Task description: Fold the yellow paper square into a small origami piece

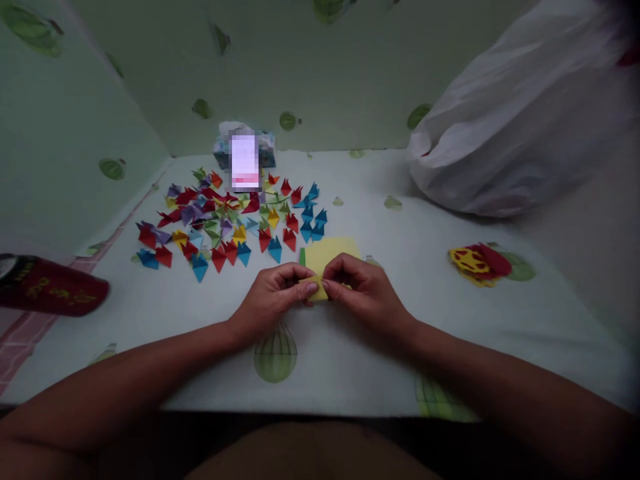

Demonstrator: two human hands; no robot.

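Observation:
Between my two hands is a small folded piece of yellow paper [319,293], pinched at its top edge. My left hand [275,290] is closed on its left side, thumb on top. My right hand [365,290] grips the right side with thumb and forefinger, the thumbs almost meeting. The fingers hide part of the paper. Just behind lies a stack of square yellow sheets [333,248], with a green edge showing at its left. Many small folded paper figures [220,220] in red, blue, green, purple and yellow spread over the table to the left of the stack.
A red can [55,287] stands at the left. At the back, a phone [245,160] with a lit, blurred screen leans before a tissue box [270,150]. A large white plastic bag [480,147] fills the back right. Red and yellow cut-out pieces [480,262] lie at right.

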